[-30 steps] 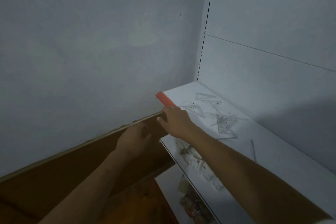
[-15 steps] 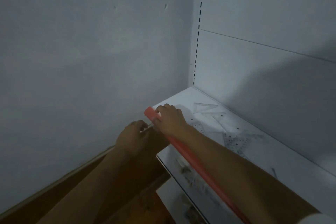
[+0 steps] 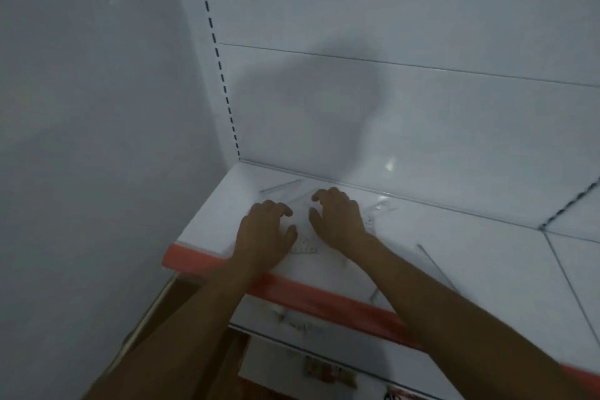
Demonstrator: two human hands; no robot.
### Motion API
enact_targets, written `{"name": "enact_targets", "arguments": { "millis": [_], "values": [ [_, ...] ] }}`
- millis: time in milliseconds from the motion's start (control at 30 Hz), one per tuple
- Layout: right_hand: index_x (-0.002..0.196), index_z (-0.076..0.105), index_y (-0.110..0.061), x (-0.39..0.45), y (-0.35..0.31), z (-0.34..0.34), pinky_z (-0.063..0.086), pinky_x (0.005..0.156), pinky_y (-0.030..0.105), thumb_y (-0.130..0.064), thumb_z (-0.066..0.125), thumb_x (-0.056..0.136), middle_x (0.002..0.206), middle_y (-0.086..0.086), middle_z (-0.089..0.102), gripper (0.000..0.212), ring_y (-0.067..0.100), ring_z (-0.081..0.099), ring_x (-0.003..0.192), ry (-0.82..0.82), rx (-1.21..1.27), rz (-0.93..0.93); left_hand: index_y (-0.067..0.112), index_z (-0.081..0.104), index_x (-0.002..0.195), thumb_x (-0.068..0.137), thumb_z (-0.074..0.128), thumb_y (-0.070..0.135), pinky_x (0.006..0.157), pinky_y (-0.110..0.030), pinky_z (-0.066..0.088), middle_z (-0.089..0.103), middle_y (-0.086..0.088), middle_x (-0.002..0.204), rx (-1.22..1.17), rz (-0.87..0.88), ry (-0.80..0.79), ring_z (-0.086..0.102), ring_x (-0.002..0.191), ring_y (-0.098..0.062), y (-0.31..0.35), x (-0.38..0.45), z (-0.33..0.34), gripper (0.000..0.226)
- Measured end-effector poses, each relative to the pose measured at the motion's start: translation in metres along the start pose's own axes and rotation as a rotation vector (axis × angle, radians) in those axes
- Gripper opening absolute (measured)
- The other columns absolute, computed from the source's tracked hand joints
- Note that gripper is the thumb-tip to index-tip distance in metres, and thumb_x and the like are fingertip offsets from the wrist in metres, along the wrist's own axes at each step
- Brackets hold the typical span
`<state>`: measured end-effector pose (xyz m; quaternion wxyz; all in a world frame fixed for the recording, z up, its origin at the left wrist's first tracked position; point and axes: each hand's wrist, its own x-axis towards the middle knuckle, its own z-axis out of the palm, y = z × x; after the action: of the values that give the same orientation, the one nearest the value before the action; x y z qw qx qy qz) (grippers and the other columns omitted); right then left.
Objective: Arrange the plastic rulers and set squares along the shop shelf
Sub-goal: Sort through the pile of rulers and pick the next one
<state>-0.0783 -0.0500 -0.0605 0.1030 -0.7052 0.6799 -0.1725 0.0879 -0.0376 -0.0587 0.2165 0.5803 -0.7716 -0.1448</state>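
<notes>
Both of my hands rest on the white shelf (image 3: 454, 237) with its red front strip. My left hand (image 3: 264, 234) lies palm down with curled fingers on a clear set square (image 3: 303, 245) whose scale shows between my hands. Beside it, my right hand (image 3: 337, 216) presses curled fingers on more clear set squares (image 3: 370, 222). Neither hand grips anything. A clear ruler (image 3: 281, 186) lies near the back left corner. Another thin clear ruler (image 3: 433, 265) lies to the right of my right forearm.
A grey wall closes the left side, and white back panels with a slotted upright (image 3: 216, 52) stand behind the shelf. A lower shelf (image 3: 321, 367) with small packaged goods shows under the red strip. A brown wooden floor lies at lower left.
Both hands have moved from the shelf's left front corner onto the shelf top, over the set squares. My view has turned right and now faces the shelf squarely.
</notes>
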Motion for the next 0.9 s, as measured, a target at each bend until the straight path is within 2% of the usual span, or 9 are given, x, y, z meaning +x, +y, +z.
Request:
{"name": "enact_targets", "arguments": {
  "millis": [133,267,333,433,500,600,667,767,900],
  "values": [
    [0.122,0.056,-0.014,-0.031,0.026,-0.007,0.039,0.089,0.037,-0.03,0.052,0.092,0.116,0.009,0.057,0.034,0.027,0.054,0.107,0.123,-0.021,0.19,0.02,0.062,0.115,0.085,0.056,0.045,0.088,-0.037,0.041,0.059,-0.001,0.117,-0.013,0.183,-0.061,0.05,0.11,-0.024,0.019,0.007,0.025,0.039],
    [0.121,0.058,-0.015,-0.076,0.047,-0.017,0.037,0.09,0.039,-0.03,0.055,0.089,0.118,0.007,0.057,0.036,0.026,0.053,0.107,0.29,-0.132,0.425,0.026,0.053,0.127,0.089,0.052,0.051,0.095,-0.038,0.034,0.053,0.003,0.13,0.037,0.295,-0.09,0.042,0.122,-0.02,0.045,0.003,0.047,0.046],
    [0.126,0.055,-0.015,-0.098,0.061,-0.023,0.037,0.093,0.039,-0.034,0.054,0.09,0.123,0.008,0.055,0.041,0.026,0.051,0.113,0.306,-0.153,0.552,0.025,0.049,0.132,0.089,0.049,0.055,0.098,-0.039,0.031,0.048,0.002,0.136,0.055,0.322,-0.102,0.037,0.127,-0.02,0.056,-0.002,0.054,0.053],
    [0.13,0.051,-0.014,-0.124,0.081,-0.032,0.037,0.096,0.039,-0.047,0.051,0.09,0.125,0.009,0.051,0.052,0.027,0.048,0.116,0.243,-0.181,0.711,0.023,0.043,0.137,0.088,0.043,0.063,0.101,-0.042,0.029,0.042,0.0,0.142,0.087,0.313,-0.136,0.032,0.131,-0.022,0.071,-0.006,0.063,0.064],
    [0.127,0.052,-0.015,-0.135,0.09,-0.03,0.038,0.093,0.039,-0.058,0.05,0.087,0.122,0.009,0.051,0.058,0.027,0.048,0.114,0.198,-0.234,0.731,0.021,0.041,0.136,0.085,0.042,0.069,0.1,-0.044,0.029,0.041,-0.002,0.142,0.105,0.276,-0.154,0.031,0.131,-0.023,0.08,-0.005,0.068,0.071],
    [0.119,0.058,-0.015,-0.141,0.095,-0.024,0.039,0.089,0.038,-0.058,0.055,0.085,0.116,0.008,0.052,0.055,0.027,0.049,0.109,0.259,-0.24,0.692,0.02,0.042,0.134,0.081,0.043,0.073,0.099,-0.046,0.027,0.041,-0.002,0.138,0.16,0.239,-0.156,0.033,0.128,-0.024,0.087,-0.004,0.076,0.075],
    [0.116,0.059,-0.015,-0.14,0.094,-0.02,0.037,0.089,0.038,-0.054,0.057,0.086,0.114,0.008,0.053,0.05,0.026,0.049,0.107,0.317,-0.207,0.676,0.02,0.043,0.133,0.082,0.047,0.067,0.097,-0.044,0.027,0.043,-0.001,0.136,0.129,0.234,-0.111,0.035,0.125,-0.023,0.084,-0.005,0.081,0.07],
    [0.114,0.057,-0.013,-0.135,0.1,-0.017,0.033,0.091,0.038,-0.05,0.06,0.085,0.115,0.008,0.052,0.047,0.026,0.047,0.109,0.312,-0.146,0.661,0.02,0.046,0.132,0.084,0.053,0.052,0.096,-0.041,0.026,0.048,0.0,0.131,0.041,0.245,-0.052,0.039,0.122,-0.022,0.083,-0.005,0.086,0.058],
    [0.11,0.057,-0.014,-0.129,0.104,-0.022,0.034,0.09,0.036,-0.046,0.067,0.081,0.109,0.003,0.054,0.044,0.023,0.049,0.105,0.344,-0.014,0.651,0.02,0.053,0.126,0.075,0.067,0.038,0.095,-0.047,0.033,0.056,-0.002,0.12,0.05,0.352,0.044,0.049,0.114,-0.024,0.084,-0.009,0.087,0.055]
  ]
}}
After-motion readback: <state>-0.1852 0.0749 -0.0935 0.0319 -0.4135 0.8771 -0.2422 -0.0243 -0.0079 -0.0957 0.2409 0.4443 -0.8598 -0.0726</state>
